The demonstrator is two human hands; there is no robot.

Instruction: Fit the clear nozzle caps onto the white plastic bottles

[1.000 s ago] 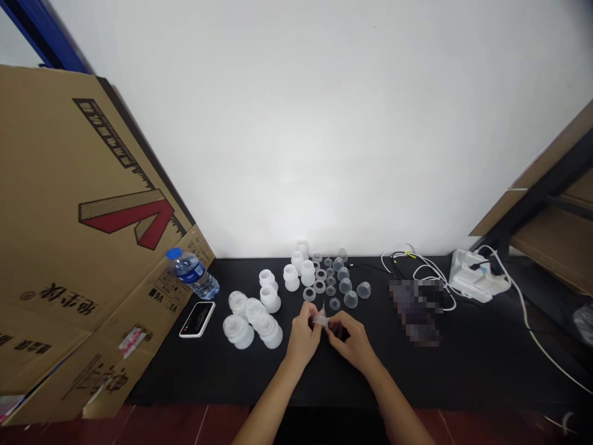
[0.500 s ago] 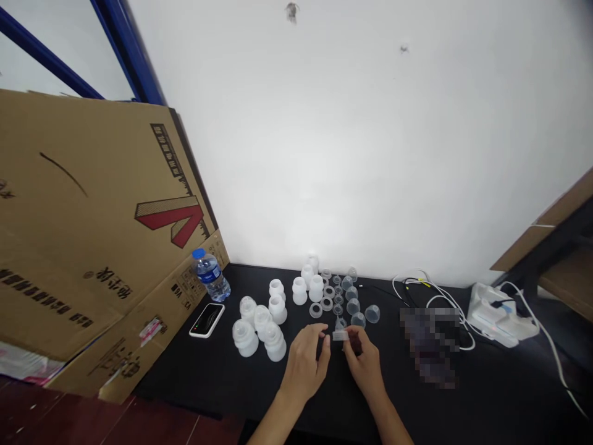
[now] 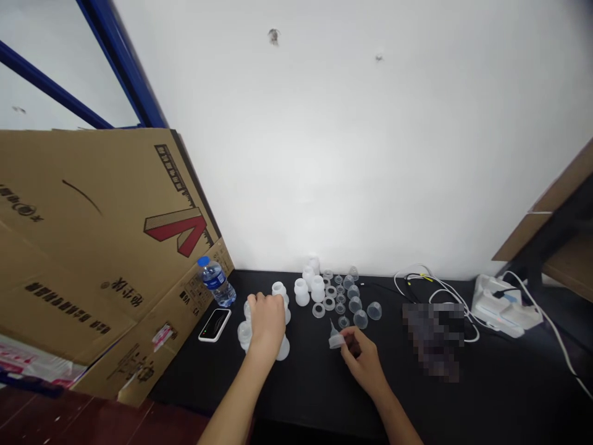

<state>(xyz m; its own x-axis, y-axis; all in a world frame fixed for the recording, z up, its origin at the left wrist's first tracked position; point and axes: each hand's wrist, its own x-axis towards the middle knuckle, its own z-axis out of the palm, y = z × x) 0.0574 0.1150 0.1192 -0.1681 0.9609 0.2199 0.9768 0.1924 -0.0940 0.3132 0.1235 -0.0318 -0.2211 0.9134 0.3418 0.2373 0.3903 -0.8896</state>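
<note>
My right hand (image 3: 361, 357) pinches a small clear plastic nozzle piece (image 3: 335, 339) just above the black table (image 3: 486, 395). My left hand (image 3: 265, 318) lies over a cluster of white plastic bottles (image 3: 282, 350) at the left; its fingers curl over them and hide what they touch. Behind stand more white bottles (image 3: 317, 287), clear rings (image 3: 319, 310) and clear dome caps (image 3: 374, 310) in rows.
A water bottle (image 3: 215, 282) and a phone (image 3: 214, 324) lie left of the bottles, against a big leaning cardboard sheet (image 3: 92, 247). White cables (image 3: 430, 287) and a white device (image 3: 504, 306) sit at the right, near a blurred dark object (image 3: 433, 337). A white wall rises behind.
My left hand left the clear piece and moved left onto the white bottles. My right hand keeps the piece. The view tilted up and shifted.
</note>
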